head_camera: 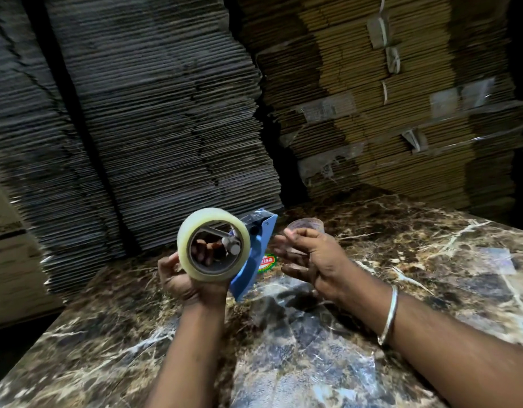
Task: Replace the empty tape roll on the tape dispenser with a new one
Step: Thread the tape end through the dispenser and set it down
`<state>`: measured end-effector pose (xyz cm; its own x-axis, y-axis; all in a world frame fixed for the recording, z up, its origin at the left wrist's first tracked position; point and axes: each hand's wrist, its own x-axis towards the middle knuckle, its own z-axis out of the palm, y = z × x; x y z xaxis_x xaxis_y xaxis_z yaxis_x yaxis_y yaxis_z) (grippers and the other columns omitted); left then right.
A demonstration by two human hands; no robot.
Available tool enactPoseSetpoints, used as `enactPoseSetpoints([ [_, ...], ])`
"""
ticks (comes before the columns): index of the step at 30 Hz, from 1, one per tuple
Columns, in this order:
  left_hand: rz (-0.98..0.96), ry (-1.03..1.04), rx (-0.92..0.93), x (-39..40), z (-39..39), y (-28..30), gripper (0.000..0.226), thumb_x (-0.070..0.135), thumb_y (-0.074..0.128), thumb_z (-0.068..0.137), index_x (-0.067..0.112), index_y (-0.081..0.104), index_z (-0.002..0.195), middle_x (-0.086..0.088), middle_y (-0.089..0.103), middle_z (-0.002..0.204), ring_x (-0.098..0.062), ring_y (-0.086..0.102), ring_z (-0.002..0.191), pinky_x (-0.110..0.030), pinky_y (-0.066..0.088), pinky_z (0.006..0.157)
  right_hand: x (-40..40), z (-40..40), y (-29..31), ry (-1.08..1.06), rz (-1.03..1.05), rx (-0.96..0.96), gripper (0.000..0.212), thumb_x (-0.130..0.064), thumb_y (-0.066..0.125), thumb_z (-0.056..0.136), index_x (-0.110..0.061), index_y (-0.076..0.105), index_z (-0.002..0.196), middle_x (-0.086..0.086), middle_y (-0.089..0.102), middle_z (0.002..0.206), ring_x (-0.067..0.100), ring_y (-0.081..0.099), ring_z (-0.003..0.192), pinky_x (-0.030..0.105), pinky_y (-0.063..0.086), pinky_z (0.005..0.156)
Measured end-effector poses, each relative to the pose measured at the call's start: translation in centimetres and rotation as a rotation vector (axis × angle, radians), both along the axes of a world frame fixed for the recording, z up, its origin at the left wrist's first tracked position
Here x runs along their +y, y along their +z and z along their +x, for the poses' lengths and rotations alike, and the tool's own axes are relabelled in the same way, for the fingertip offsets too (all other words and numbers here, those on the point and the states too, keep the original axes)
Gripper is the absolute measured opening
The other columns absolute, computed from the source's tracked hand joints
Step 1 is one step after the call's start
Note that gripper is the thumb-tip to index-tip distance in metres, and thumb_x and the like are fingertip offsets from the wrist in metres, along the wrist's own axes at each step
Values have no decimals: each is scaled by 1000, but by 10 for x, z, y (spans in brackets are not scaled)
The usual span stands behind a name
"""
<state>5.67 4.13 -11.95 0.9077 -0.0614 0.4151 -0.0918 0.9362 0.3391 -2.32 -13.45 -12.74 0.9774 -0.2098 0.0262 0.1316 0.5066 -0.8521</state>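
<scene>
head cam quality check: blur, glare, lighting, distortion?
Head view: dim overall, the left cardboard stack nearly grey while the right stack gets warmer light; right hand and the clear cup behind it are motion-blurred; tape roll in the left hand and the blue dispenser are fairly sharp; glare patches on the marble tabletop; wide-angle bending at the edges.

We see a marble table, a plastic cup far on it, a sticker, and cardboard stacks behind.
</scene>
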Motion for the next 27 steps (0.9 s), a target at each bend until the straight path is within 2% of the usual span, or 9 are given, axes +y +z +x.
enactPoseSetpoints([
  [3,-121,-27,57,7,15,-8,44,31,77,31,24,50,66,5,59,68,-17,59,70,-26,48,72,-8,1,0,-62,-61,19,10,-17,71,85,-18,63,80,6,65,78,17,64,67,32,55,59],
  [6,-150,-15,90,8,24,-11,49,31,77,34,26,47,72,8,48,84,-18,56,81,-32,43,84,-16,0,1,-139,-260,23,13,-14,78,76,-15,67,70,9,60,72,19,51,59,24,40,53],
  [8,-133,-1,132,10,23,-12,50,30,77,32,26,46,72,7,45,84,-18,55,80,-33,40,86,-19,-5,3,-157,-480,73,19,-9,77,76,-15,63,66,-1,61,62,9,47,51,18,31,47],
  [12,-17,1,138,4,6,-4,31,32,63,44,23,48,69,4,56,70,-19,60,68,-28,47,77,-25,-5,2,-129,-703,180,19,4,72,74,-8,67,61,4,65,59,9,56,55,14,40,47],
  [14,7,-13,136,1,-2,0,20,33,51,52,21,49,69,3,59,66,-20,60,65,-27,49,72,-27,-3,1,-110,-774,228,11,4,72,72,-3,70,64,12,69,67,16,62,61,24,53,64],
  [16,0,-14,148,-1,-2,0,19,33,48,55,21,50,69,1,59,69,-22,59,70,-28,47,75,-31,2,-4,-102,-856,267,5,-2,74,64,-4,72,61,14,74,69,26,69,70,44,57,84],
  [17,5,-4,152,0,-1,0,19,33,49,55,20,51,69,1,59,70,-23,59,72,-30,45,77,-32,3,-5,-92,-896,285,3,-6,75,62,-6,72,59,14,75,69,29,69,73,47,57,84],
  [21,41,7,194,0,8,-7,17,33,54,53,22,52,66,1,58,71,-24,57,75,-35,40,82,-33,3,-10,-132,-1094,359,12,-18,80,67,-12,69,71,8,73,79,19,66,73,29,50,65],
  [27,42,2,239,-1,8,-8,14,34,55,51,22,51,58,2,60,66,-23,56,73,-34,39,77,-32,1,-15,-246,-1286,342,7,-18,73,62,-14,68,64,6,72,77,20,67,76,21,44,54],
])
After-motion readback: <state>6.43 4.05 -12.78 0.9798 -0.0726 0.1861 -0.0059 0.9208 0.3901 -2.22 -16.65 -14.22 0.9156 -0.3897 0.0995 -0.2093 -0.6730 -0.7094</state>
